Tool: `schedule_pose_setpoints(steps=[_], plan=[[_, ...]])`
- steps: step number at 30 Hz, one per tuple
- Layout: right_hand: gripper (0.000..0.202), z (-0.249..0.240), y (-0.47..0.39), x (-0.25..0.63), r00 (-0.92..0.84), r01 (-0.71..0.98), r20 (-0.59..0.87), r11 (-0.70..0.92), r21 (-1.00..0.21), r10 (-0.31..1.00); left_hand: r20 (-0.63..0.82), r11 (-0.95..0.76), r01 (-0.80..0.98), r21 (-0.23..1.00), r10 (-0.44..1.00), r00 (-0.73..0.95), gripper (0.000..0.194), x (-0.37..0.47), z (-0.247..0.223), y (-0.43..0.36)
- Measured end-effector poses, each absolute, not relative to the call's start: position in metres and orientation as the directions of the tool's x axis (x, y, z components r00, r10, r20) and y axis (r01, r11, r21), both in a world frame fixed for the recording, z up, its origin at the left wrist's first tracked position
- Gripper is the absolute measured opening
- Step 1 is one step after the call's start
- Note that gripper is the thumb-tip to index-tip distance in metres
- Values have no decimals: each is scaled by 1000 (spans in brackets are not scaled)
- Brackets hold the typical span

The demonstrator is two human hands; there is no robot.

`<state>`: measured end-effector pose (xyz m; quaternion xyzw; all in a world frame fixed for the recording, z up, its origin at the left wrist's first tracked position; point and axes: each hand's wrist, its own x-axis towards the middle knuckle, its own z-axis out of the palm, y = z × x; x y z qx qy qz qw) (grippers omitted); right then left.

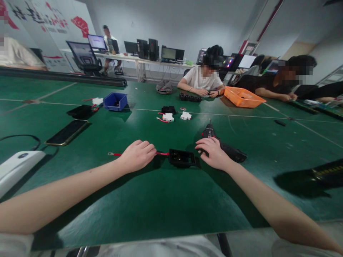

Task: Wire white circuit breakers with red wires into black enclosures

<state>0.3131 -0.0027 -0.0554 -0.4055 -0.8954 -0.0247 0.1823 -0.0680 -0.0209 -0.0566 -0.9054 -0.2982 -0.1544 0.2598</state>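
Left hand closed on bendy red cable; black housing looks light, rigid (best held by its sides); right hand half-curled at drill, hold unclear.

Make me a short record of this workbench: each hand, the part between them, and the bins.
left hand: closed around red cable
right hand: at power drill, grip unclear
between hands: open black housing, cable at its left end
blue bin: beyond left hand
orange bin: far right, near a seated person
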Motion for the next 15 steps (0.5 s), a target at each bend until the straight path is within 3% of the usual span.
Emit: schedule_pose_setpoints(steps=[8, 15], plan=[[8, -55, -4, 313, -577, 765, 348, 639, -87, 739, 428, -694, 617, -372, 461, 777, 18, -69, -58, -20], [5, -54, -4, 311, -581, 761, 350, 642, -87, 735, 431, -688, 617, -381, 459, 777, 19, -69, -58, -20]])
